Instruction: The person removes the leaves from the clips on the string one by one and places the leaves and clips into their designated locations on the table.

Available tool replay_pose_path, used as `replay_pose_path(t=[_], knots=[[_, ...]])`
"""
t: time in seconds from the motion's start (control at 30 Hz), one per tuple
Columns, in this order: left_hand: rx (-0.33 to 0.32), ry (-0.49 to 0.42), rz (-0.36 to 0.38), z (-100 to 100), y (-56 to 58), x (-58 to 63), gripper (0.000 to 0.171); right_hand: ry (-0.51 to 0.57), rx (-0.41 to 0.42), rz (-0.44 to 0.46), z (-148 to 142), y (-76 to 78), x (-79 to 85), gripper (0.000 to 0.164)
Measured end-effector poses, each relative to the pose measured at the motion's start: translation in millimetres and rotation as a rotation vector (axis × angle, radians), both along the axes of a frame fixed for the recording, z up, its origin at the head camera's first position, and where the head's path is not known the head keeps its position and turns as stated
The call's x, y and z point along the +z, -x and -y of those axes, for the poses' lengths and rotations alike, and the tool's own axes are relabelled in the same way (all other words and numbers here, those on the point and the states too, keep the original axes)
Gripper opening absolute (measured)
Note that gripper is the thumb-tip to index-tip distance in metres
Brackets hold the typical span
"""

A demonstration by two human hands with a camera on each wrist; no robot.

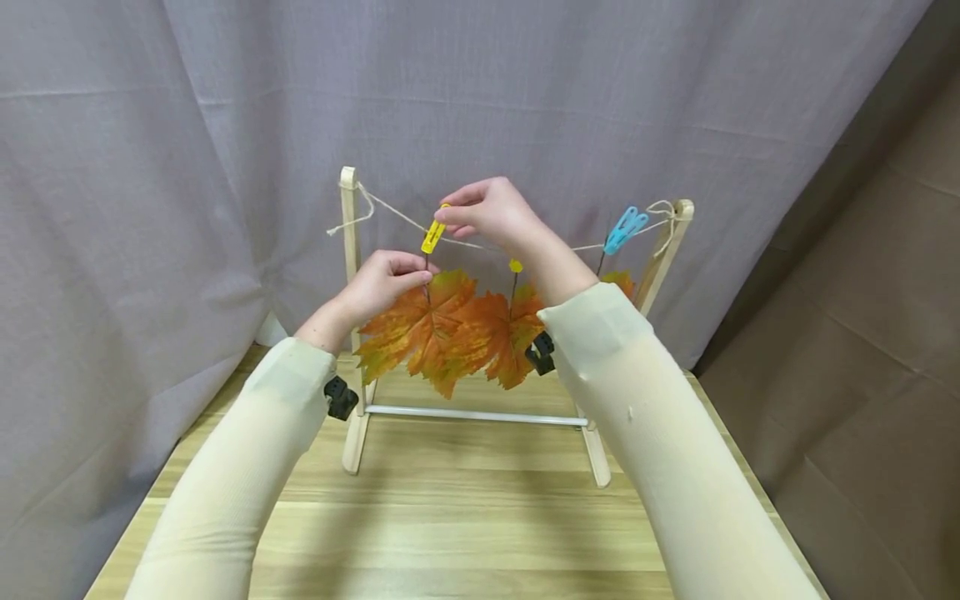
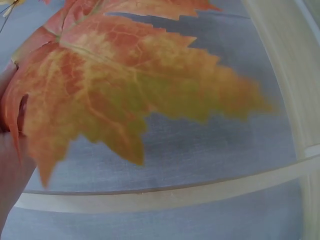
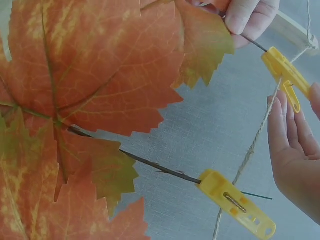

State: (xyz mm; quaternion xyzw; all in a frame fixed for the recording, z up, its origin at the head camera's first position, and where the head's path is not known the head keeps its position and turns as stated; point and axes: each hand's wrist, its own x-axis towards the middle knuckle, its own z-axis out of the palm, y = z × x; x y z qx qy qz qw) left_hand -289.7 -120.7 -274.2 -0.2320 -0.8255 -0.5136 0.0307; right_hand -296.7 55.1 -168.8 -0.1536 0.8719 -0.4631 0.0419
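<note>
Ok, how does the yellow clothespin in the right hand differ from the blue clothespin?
The yellow clothespin is pinched by the right hand; the blue clothespin is untouched. The yellow clothespin sits nearer the left post, the blue clothespin close to the right post. Both are at the string, each with a leaf stem at its lower end.

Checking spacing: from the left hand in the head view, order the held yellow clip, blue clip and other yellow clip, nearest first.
1. Held yellow clip: pinched by the right hand, above and right of the left hand.
2. Other yellow clip: farther right.
3. Blue clip: rightmost of the three.
</note>
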Motion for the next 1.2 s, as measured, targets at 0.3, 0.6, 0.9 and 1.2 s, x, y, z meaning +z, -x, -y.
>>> replay_pose_path(t=[0.3, 0.6, 0.9, 1.2], knots=[[-0.017, -0.001, 0.000, 2.4, -0.7, -1.1, 0.024, 0.047, -0.060, -0.074, -5.1, 1.8, 0.1, 0.027], [-0.015, 0.002, 0.009, 8.4, 0.5, -5.8, 0.027, 0.203, -0.132, -0.099, -11.2, 4.3, 5.7, 0.027], [-0.012, 0.022, 0.043, 20.3, -4.9, -8.1, 0.024, 0.344, -0.133, -0.081, -22.6, 6.6, 12.9, 0.029], [0.026, 0.001, 0.044, 39.5, -12.0, -16.4, 0.024, 0.389, -0.073, -0.075, -42.5, 1.2, 9.3, 0.032]])
